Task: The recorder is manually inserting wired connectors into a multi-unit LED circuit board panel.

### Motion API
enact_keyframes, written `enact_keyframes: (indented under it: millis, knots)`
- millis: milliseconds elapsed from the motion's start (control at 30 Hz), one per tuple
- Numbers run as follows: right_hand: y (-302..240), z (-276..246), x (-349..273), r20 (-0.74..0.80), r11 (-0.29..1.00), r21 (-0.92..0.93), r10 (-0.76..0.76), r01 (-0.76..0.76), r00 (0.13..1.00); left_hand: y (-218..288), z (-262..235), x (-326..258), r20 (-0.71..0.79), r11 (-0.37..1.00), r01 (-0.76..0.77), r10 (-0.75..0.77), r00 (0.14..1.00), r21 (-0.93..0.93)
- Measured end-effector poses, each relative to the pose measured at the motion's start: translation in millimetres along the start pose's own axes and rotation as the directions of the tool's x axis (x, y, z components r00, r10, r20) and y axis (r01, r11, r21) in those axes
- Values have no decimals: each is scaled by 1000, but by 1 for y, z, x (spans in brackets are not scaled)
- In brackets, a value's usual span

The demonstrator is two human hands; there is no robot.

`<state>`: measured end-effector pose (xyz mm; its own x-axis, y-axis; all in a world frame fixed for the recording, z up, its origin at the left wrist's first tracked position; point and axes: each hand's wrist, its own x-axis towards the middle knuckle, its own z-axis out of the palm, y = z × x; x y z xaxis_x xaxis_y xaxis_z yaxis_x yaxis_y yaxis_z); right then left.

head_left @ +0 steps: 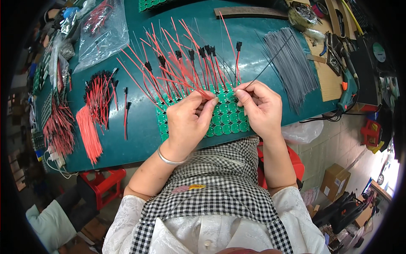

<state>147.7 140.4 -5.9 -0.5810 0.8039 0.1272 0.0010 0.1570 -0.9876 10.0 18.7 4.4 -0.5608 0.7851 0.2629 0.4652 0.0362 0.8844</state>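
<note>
A panel of small round green circuit boards (pixel 223 119) lies at the table's near edge beneath my hands. My left hand (pixel 189 117) is closed, pinching a bundle of red wires (pixel 179 79) that fans out to the far left, partly smeared by motion. Between the thumb and fingertips of my right hand (pixel 263 106) is a thin dark wire (pixel 272 60), slanting up to the right. Both sets of fingertips are close over the panel's far rows. Along those rows stand several red and black leads with black plug connectors (pixel 207 50). The wire ends at my fingertips are too small to make out.
A pile of grey wires (pixel 292 67) lies to the right, a dark flat bar (pixel 251 12) at the back. On the left are a red wire bundle (pixel 89 135), connector leads (pixel 100 95) and a clear plastic bag (pixel 105 36). An orange and green glue gun (pixel 347 89) sits far right.
</note>
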Motion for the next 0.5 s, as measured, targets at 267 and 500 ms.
enact_keyframes:
  millis: [267, 500]
  knots:
    - [-3, 0, -1, -8, 1000, -18, -10, 10, 1000, 2, -1, -1, 20, 998, 51, -51, 998, 26]
    - [1, 0, -2, -17, 1000, -13, -22, 22, 1000, 2, 2, 1, -16, 1000, -10, 10, 1000, 16]
